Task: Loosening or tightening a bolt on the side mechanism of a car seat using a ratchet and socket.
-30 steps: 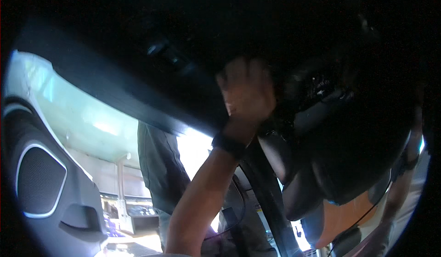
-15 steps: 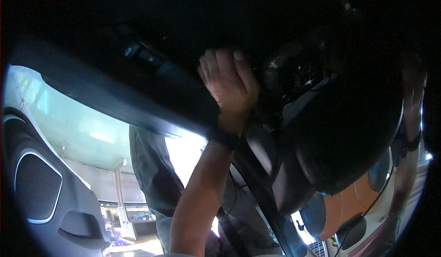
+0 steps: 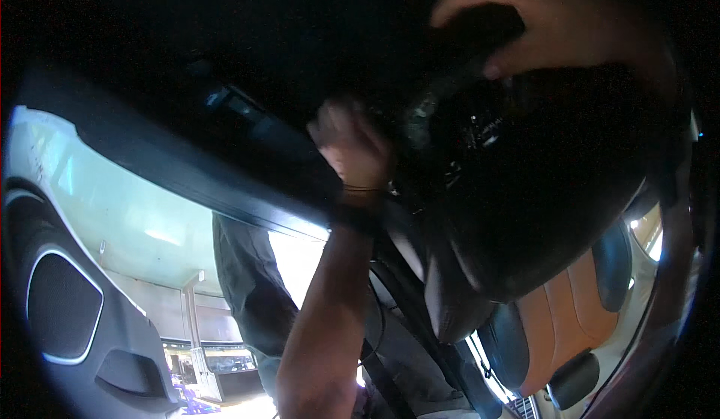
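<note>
My left hand (image 3: 349, 143) is blurred, fingers curled against the dark panel (image 3: 195, 157) beside a recess of dark fittings (image 3: 476, 130); what it holds, if anything, is hidden. A dark band circles my left wrist, with a thin cord just above it. My right hand (image 3: 547, 25) reaches in at the upper right, above those fittings, fingers arched and apart from the thumb, with nothing visible between them. A small glinting dark fitting (image 3: 236, 104) is on the panel left of my left hand.
A car door (image 3: 127, 366) with speaker grille (image 3: 64, 306) is at left, beside a bright opening and someone's grey-trousered leg (image 3: 247, 276). Below the recess are a black padded part (image 3: 525, 239), an orange-and-black seat (image 3: 555, 321) and a dark pillar.
My right hand has risen from the right edge to the upper right, over the fittings. My left hand moved slightly left since the first frame and is slightly lower than half a second ago.
</note>
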`<action>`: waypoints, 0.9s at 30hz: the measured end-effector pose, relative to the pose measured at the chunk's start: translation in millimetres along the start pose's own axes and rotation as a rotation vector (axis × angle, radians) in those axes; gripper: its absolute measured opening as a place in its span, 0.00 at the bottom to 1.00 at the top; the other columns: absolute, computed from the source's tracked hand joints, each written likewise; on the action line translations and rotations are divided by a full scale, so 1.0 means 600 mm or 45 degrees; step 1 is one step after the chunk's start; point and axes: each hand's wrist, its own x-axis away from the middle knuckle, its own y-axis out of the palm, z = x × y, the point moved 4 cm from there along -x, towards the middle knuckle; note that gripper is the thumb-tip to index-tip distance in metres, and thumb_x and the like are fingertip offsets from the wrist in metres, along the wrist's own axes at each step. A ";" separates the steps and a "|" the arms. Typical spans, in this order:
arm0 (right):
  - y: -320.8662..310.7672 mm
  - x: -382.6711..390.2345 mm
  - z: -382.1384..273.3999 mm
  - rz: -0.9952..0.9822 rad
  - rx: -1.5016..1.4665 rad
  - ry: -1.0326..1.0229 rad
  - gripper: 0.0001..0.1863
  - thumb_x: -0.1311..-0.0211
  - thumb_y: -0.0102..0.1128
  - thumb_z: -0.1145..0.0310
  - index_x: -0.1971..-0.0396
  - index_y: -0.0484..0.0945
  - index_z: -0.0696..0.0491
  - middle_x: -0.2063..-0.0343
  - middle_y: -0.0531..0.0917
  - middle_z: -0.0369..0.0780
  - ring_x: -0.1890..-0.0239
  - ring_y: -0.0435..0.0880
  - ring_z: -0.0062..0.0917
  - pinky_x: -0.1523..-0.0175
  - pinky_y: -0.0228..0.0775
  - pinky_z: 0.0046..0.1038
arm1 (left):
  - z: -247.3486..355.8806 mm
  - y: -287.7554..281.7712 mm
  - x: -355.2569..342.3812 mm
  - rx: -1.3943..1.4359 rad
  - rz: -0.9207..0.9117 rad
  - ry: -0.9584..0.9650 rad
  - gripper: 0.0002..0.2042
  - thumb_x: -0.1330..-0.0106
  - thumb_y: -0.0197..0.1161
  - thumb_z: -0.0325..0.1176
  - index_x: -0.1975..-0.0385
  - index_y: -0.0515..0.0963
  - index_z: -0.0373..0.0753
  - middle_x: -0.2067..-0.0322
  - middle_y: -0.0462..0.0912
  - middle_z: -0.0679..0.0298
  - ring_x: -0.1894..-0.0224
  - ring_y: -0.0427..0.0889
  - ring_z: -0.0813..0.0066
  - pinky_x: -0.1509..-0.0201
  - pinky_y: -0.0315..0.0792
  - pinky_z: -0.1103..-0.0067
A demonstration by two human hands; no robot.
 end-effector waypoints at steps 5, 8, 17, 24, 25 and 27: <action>0.062 0.047 0.075 0.611 0.162 0.015 0.23 0.37 0.64 0.67 0.42 0.73 0.53 0.44 0.77 0.47 0.39 0.75 0.39 0.34 0.68 0.41 | -0.015 -0.017 0.004 -0.059 -0.073 -0.118 0.06 0.32 0.48 0.28 0.64 0.74 0.36 0.68 0.76 0.51 0.67 0.72 0.52 0.57 0.63 0.62; 0.071 0.186 -0.023 0.664 0.260 -0.151 0.26 0.37 0.61 0.52 0.45 0.75 0.54 0.44 0.77 0.47 0.40 0.75 0.38 0.36 0.69 0.41 | 0.020 0.007 0.005 0.110 -0.005 -0.093 0.06 0.32 0.48 0.28 0.63 0.74 0.36 0.68 0.76 0.51 0.67 0.73 0.51 0.57 0.63 0.62; 0.182 0.075 -0.169 1.414 0.320 0.015 0.21 0.46 0.56 0.41 0.82 0.74 0.45 0.81 0.77 0.35 0.77 0.75 0.25 0.68 0.62 0.30 | -0.029 0.009 0.009 -0.099 -0.098 0.023 0.07 0.30 0.48 0.29 0.63 0.73 0.35 0.70 0.76 0.50 0.66 0.75 0.51 0.60 0.66 0.60; 0.176 0.061 -0.164 1.386 0.256 0.057 0.22 0.48 0.56 0.43 0.89 0.64 0.41 0.87 0.65 0.29 0.82 0.61 0.22 0.70 0.51 0.30 | -0.021 -0.010 -0.066 -0.097 -0.529 -0.235 0.09 0.31 0.52 0.29 0.58 0.74 0.33 0.57 0.79 0.46 0.52 0.79 0.53 0.53 0.75 0.64; 0.181 0.073 -0.168 1.331 0.262 0.100 0.21 0.49 0.57 0.44 0.89 0.65 0.41 0.86 0.65 0.29 0.81 0.63 0.22 0.68 0.52 0.30 | -0.029 -0.012 -0.065 -0.304 -0.446 0.207 0.10 0.33 0.53 0.28 0.55 0.74 0.33 0.54 0.78 0.47 0.50 0.78 0.52 0.51 0.75 0.64; 0.188 0.084 -0.170 1.247 0.306 0.144 0.19 0.50 0.58 0.46 0.89 0.66 0.41 0.85 0.65 0.29 0.80 0.64 0.21 0.67 0.52 0.31 | -0.046 -0.008 -0.061 -0.533 -0.408 0.652 0.14 0.36 0.56 0.27 0.51 0.75 0.33 0.51 0.78 0.48 0.47 0.77 0.52 0.48 0.76 0.65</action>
